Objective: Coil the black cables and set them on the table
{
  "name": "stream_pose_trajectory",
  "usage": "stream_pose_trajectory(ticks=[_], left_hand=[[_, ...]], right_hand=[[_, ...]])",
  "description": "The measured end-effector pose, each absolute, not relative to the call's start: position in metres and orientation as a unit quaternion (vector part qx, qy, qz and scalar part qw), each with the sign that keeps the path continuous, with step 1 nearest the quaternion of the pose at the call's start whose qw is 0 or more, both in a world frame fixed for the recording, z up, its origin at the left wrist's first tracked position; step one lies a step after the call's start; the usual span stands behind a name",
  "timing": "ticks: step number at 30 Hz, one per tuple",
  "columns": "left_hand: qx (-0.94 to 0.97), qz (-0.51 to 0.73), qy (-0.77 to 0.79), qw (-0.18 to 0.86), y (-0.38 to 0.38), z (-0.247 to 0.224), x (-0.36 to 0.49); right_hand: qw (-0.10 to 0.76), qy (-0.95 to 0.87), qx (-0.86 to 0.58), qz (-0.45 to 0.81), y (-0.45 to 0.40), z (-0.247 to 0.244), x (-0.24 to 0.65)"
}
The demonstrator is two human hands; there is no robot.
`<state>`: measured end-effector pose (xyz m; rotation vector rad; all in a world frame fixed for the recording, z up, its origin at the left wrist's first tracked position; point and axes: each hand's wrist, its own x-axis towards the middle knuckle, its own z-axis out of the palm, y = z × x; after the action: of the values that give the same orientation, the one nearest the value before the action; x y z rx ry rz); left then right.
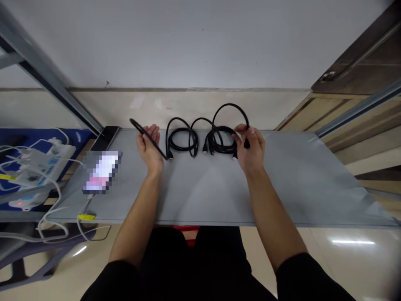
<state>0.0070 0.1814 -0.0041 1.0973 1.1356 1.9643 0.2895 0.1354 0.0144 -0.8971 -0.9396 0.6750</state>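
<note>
My left hand (149,147) is raised palm up at the left, with a slanting loop of black cable (147,134) passing between its thumb and fingers. My right hand (251,147) pinches another black cable (233,105), which arches up from the right side; a dark plug end (247,144) sticks out below the fingers. Between my hands lie a left coil of black cable (183,148) and a right coil (222,150), side by side. Plugs such as this black connector (205,148) show at their edges. Which cable end belongs to which coil is unclear.
A lit, blurred phone (102,172) and a dark device (107,136) lie at the left of the grey table (203,200). Further left are a white power strip (46,171) and tangled white cords (59,228). Metal frame posts (53,79) flank the table; a wall stands behind.
</note>
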Motion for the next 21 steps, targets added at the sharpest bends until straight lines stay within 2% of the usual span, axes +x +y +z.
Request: stream_pose_trajectory(ticks=[7, 12, 18, 21], left_hand=[[0.365, 0.759, 0.429, 0.326, 0.193, -0.005, -0.014], [0.360, 0.734, 0.430, 0.383, 0.188, 0.001, -0.003], [0.415, 0.623, 0.411, 0.520, 0.173, 0.005, 0.025], [0.458, 0.569, 0.398, 0.555, 0.160, 0.002, 0.046]], right_hand=[[0.733, -0.392, -0.384, 0.402, 0.131, 0.023, 0.317], [0.717, -0.392, -0.332, 0.472, 0.124, 0.033, 0.308], [0.618, -0.414, -0.376, 0.552, 0.124, 0.029, 0.282], [0.564, -0.433, -0.370, 0.598, 0.124, 0.018, 0.267]])
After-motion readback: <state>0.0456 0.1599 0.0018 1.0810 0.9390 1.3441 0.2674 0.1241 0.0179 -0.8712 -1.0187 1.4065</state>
